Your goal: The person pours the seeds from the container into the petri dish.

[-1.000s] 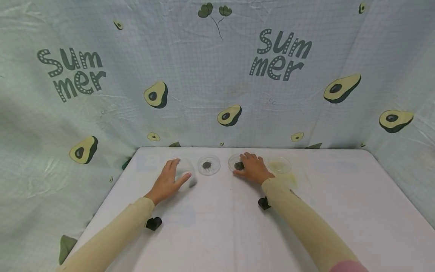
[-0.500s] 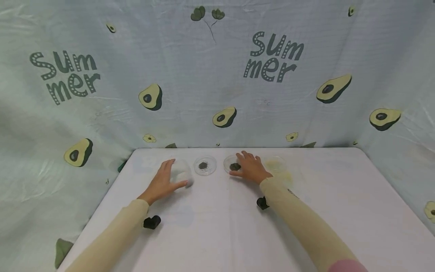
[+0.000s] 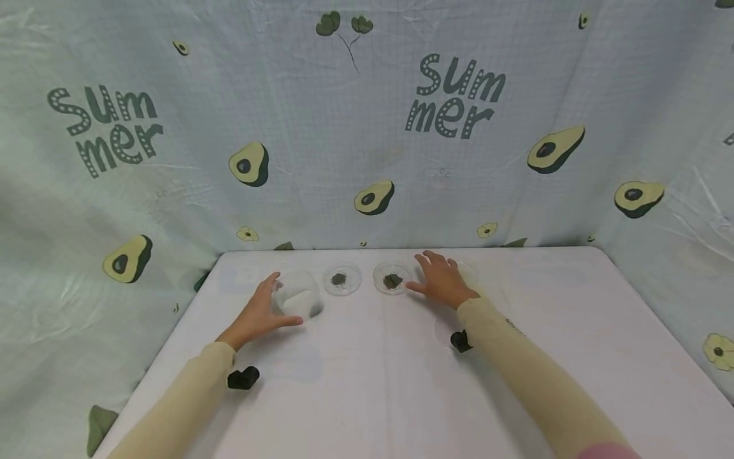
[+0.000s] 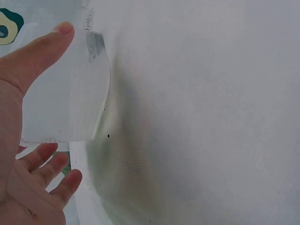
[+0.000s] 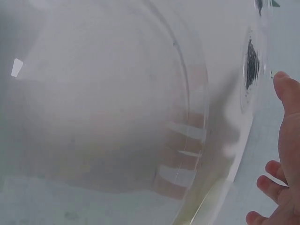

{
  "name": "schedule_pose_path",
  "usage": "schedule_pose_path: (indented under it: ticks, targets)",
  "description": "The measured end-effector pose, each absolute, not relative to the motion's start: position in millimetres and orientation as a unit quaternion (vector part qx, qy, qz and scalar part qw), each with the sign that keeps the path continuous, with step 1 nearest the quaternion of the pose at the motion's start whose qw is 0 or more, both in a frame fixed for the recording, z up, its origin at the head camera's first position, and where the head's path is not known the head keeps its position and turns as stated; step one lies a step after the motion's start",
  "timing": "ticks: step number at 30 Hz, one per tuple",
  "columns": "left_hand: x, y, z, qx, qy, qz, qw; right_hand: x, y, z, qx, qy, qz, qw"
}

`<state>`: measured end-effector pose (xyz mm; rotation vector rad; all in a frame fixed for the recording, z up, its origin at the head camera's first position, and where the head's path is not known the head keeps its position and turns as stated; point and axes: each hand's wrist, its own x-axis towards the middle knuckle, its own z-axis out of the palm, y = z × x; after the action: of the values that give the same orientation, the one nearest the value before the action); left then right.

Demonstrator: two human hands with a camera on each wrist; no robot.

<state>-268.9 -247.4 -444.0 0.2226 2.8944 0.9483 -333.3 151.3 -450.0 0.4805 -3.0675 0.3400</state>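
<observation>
My left hand (image 3: 259,315) is spread beside a clear, see-through vessel (image 3: 298,296) with a dark patch at its lower right. In the left wrist view the thumb overlaps the vessel's (image 4: 65,93) near side, and fingers show below it; whether they touch it I cannot tell. Two shallow clear dishes stand to the right: one with a little dark, crumbly material (image 3: 339,279), one with a larger dark clump (image 3: 392,281). My right hand (image 3: 441,280) hovers right of the second dish, fingers spread, holding nothing. It partly hides another clear dish (image 3: 469,273).
Close below the right wrist lies a large round clear dish (image 5: 117,93), its outline faint in the head view. Both wrists carry black cameras (image 3: 243,378). A white table (image 3: 344,395) ends at a printed cloth backdrop (image 3: 321,127).
My right hand has drawn right, uncovering the dish with the dark clump. My left hand has shifted left, its thumb and finger spreading wider. The view has turned slightly right.
</observation>
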Motion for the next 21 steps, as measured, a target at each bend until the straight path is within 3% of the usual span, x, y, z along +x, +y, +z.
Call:
schedule_pose_path:
  ticks: [21]
  targets:
    - [-270, -242, -445, 0.061, 0.937, 0.342, 0.037, -322, 194, -444, 0.130, -0.985, 0.113, 0.018]
